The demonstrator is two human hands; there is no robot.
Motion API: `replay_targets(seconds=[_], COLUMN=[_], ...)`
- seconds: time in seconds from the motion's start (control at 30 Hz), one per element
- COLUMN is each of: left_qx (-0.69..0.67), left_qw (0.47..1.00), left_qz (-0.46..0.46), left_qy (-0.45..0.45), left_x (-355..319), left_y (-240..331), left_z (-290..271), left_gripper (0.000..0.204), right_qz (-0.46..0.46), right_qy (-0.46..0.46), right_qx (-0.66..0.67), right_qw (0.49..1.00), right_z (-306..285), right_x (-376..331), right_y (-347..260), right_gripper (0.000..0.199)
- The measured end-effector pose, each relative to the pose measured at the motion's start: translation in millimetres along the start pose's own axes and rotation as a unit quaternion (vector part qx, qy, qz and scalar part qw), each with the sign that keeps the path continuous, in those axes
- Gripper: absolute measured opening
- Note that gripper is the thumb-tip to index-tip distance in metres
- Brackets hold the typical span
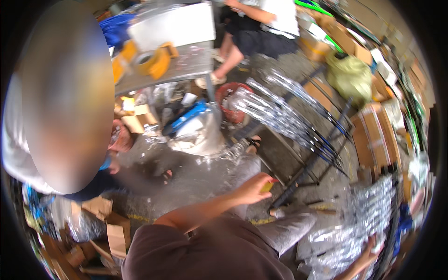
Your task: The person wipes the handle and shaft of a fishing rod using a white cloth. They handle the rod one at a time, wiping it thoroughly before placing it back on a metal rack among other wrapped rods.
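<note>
Presently, I find the left hand (pixel 251 190) with its grip closed around a small yellow item (pixel 266 187), held above the lap. The right hand (pixel 367 256) is at the clear-wrapped pieces (pixel 347 224) at lower right; blur leaves me unable to tell whether its grip is closed on anything. I judge the step in hand to be handling those wrapped pieces, and the next move to call for a sure hold on slippery film.

Containers noted: a white sack (pixel 203 143), with a blue item (pixel 190 115) lying across its top; a red tub (pixel 227 112) beside it, contents indistinct; a bulging yellow-green bag (pixel 350 79), contents hidden; a taped carton (pixel 372 134), contents likewise hidden; an open carton (pixel 116 240) at left, interior unreadable.
</note>
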State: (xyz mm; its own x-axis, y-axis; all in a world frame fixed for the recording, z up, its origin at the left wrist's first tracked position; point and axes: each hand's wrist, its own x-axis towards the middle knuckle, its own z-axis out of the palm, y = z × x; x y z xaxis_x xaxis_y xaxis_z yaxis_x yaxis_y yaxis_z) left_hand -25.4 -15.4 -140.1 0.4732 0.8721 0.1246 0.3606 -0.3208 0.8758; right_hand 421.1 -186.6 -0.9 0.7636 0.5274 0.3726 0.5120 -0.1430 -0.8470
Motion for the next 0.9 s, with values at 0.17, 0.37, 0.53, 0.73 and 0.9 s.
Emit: replay_targets(seconds=[0.17,0.37,0.53,0.73,0.9], left_qx=[0.011,0.034,0.11,0.133,0.188], left_qw=[0.999,0.997,0.992,0.991,0.98], left_qz=[-0.025,-0.046,-0.019,-0.017,0.064], left_qy=[0.018,0.054,0.066,0.025,-0.008], left_x=[1.6,55.6,118.2,197.8,271.8], left_y=[-32.5,-51.3,-61.8,-64.8,-76.3], left_z=[-15.2,-45.8,-66.5,-61.6,-48.6], left_gripper=[0.051,0.043,0.042,0.041,0.041], right_qz=[0.015,0.09,0.131,0.113,0.18], right_qy=[-0.124,-0.308,-0.452,-0.471,-0.463], right_qx=[0.061,0.024,0.016,-0.003,-0.01], right_qw=[0.99,0.947,0.882,0.875,0.868], right_z=[89.7,154.8,192.8,221.4,235.0], right_x=[-40.7,-92.2,-119.7,-120.9,-106.0], right_y=[-72.4,-72.5,-57.2,-37.9,-20.7], right_gripper=[0.032,0.033,0.029,0.035,0.037])
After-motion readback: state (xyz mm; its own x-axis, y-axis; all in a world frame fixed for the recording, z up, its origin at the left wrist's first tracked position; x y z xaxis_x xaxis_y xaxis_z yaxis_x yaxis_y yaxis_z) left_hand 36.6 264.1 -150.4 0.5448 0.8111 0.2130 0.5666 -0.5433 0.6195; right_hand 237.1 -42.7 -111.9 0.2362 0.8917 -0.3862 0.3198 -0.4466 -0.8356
